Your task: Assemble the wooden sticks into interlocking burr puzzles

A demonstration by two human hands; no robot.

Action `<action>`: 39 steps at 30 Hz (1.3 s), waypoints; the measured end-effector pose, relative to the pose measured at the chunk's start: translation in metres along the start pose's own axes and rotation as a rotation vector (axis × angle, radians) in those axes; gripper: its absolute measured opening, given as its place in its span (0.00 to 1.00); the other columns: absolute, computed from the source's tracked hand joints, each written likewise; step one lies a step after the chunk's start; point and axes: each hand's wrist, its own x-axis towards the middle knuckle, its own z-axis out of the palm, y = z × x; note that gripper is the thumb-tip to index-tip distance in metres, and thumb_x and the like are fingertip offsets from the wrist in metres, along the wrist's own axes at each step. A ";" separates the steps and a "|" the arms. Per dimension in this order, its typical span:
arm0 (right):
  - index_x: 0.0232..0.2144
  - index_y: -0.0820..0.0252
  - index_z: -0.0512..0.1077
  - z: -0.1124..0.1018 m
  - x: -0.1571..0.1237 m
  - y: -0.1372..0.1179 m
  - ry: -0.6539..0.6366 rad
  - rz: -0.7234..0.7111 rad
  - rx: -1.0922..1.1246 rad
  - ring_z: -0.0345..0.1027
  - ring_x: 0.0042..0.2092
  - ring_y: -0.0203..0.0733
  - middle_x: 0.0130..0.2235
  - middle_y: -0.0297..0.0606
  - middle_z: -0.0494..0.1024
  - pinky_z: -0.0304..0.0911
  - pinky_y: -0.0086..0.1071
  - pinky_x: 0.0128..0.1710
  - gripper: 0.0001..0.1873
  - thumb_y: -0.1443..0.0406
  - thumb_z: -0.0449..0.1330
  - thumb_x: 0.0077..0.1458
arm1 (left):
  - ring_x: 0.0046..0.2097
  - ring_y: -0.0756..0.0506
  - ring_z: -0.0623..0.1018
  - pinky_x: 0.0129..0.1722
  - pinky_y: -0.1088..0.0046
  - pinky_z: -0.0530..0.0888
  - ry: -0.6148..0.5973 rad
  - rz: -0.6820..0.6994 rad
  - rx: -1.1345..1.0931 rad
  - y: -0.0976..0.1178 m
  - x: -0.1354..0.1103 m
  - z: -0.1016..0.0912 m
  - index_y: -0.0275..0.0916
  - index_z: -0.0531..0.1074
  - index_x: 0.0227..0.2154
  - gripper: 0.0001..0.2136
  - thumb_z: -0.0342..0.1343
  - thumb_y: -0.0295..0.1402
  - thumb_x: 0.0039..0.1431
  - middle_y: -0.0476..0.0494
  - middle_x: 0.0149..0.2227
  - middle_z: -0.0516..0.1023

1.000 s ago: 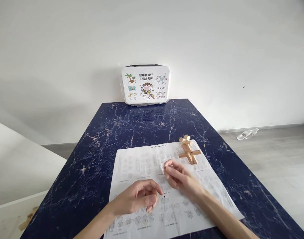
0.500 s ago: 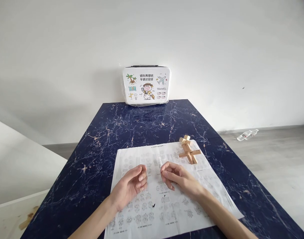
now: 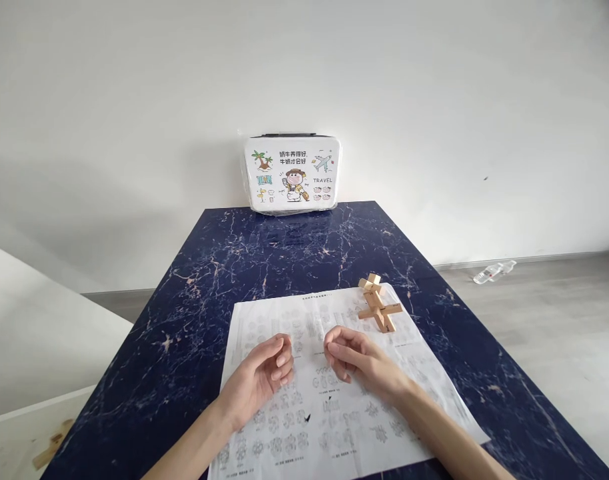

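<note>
My left hand rests on a printed paper sheet, palm turned inward and fingers loosely curled. Nothing shows in its grasp. Opposite it, across a small gap, my right hand lies on the same sheet with its fingers half bent and slightly apart, also without a visible object. Just beyond the right hand, a wooden burr puzzle of crossed bars stands on the sheet's far right corner. A smaller, paler wooden puzzle piece sits right behind it. The sheet carries rows of small diagrams.
A blue marble-patterned table lies under the sheet. At its far end a white cartoon-printed case leans against the wall. A clear plastic bottle is on the floor at right. Wooden pieces lie in a pale container at lower left.
Both hands stay nearly in place, with only a very slight shift. The whole view has moved a little; the wooden puzzles remain where they were.
</note>
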 end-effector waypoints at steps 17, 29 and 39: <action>0.70 0.37 0.58 -0.003 0.002 -0.008 0.435 -0.154 0.283 0.56 0.26 0.32 0.44 0.34 0.80 0.57 0.28 0.25 0.47 0.60 0.75 0.56 | 0.27 0.54 0.60 0.31 0.75 0.68 -0.011 -0.001 -0.025 -0.001 0.000 -0.002 0.34 0.80 0.38 0.11 0.70 0.38 0.64 0.53 0.28 0.63; 0.65 0.38 0.55 -0.008 0.003 -0.001 0.477 -0.207 0.269 0.57 0.25 0.32 0.45 0.33 0.80 0.59 0.28 0.25 0.45 0.61 0.75 0.54 | 0.27 0.53 0.60 0.32 0.75 0.68 -0.045 0.011 -0.010 -0.002 0.001 -0.004 0.34 0.81 0.39 0.10 0.68 0.37 0.66 0.53 0.29 0.63; 0.71 0.33 0.51 -0.011 0.006 -0.008 0.549 -0.278 0.274 0.66 0.28 0.34 0.48 0.35 0.81 0.63 0.28 0.24 0.55 0.62 0.77 0.51 | 0.27 0.53 0.59 0.31 0.75 0.68 -0.044 0.017 -0.011 -0.001 0.001 -0.002 0.34 0.80 0.39 0.10 0.69 0.37 0.66 0.53 0.29 0.62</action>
